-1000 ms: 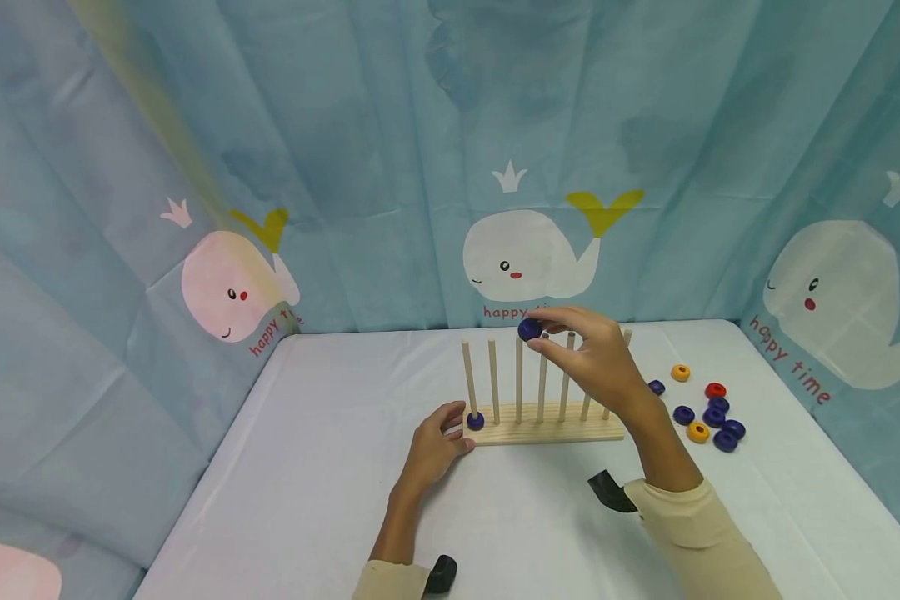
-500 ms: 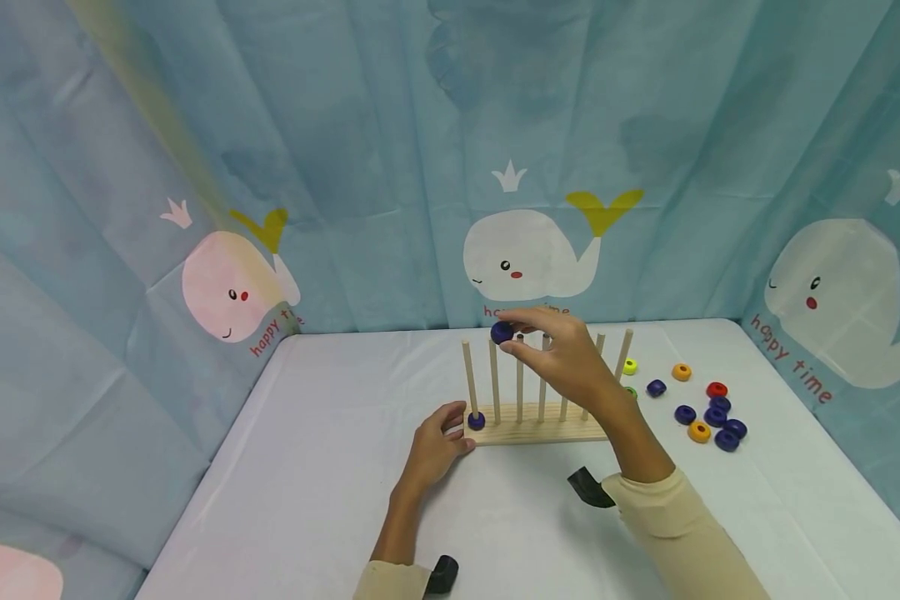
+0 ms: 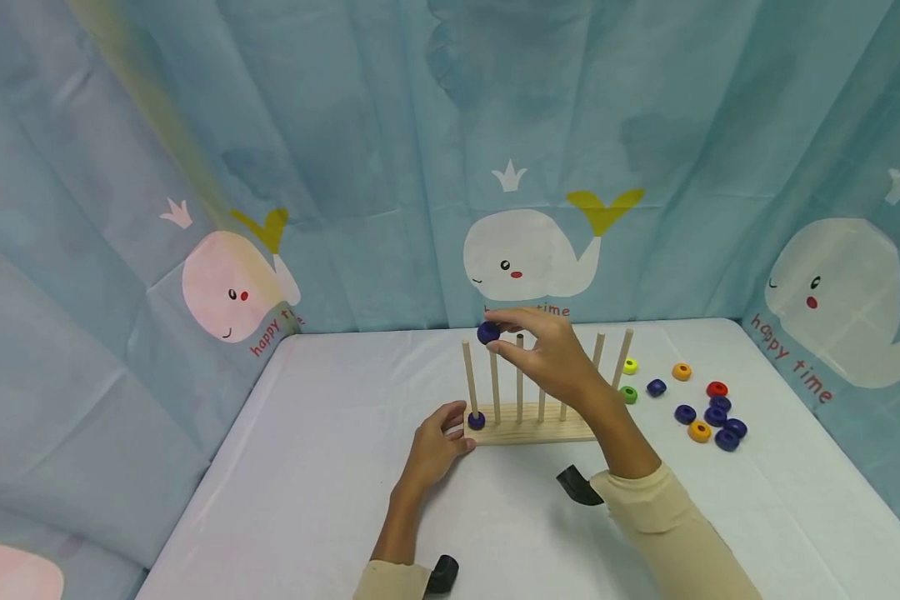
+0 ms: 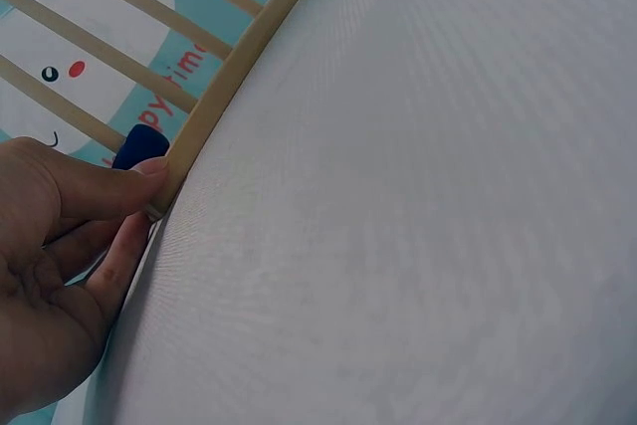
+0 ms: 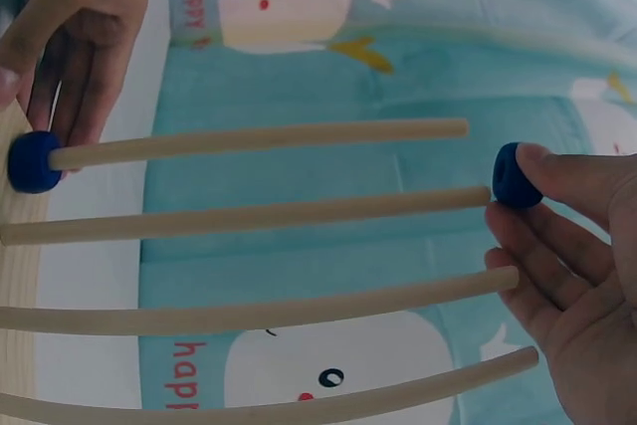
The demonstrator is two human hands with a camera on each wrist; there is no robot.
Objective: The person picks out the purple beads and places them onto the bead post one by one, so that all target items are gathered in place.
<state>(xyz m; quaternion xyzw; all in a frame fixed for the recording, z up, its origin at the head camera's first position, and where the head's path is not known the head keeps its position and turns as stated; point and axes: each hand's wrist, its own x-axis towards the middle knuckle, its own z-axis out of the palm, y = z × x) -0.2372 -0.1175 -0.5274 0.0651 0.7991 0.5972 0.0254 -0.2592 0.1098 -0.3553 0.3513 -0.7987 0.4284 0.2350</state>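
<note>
My right hand [image 3: 549,354] pinches a dark blue bead [image 3: 488,332] between thumb and fingers. In the right wrist view that bead [image 5: 516,178] is right by the top of the second peg [image 5: 398,204], its hole turned toward the pegs. A row of upright wooden pegs stands on a wooden base [image 3: 528,431]. One blue bead [image 3: 476,421] sits at the foot of the leftmost peg [image 3: 469,379]. My left hand [image 3: 432,446] grips the left end of the base, with the thumb near and the fingers behind, as the left wrist view [image 4: 75,216] also shows.
Right of the pegs lie several loose blue beads [image 3: 716,416], two orange beads [image 3: 681,372], a red bead [image 3: 716,389], a yellow bead [image 3: 630,366] and a green bead [image 3: 627,395]. A white cloth [image 3: 322,467] covers the table; a whale-print curtain [image 3: 375,208] hangs behind.
My right hand has moved left with the blue bead, from above the third peg to the top of the second, uncovering the yellow and green beads. My left hand stays put.
</note>
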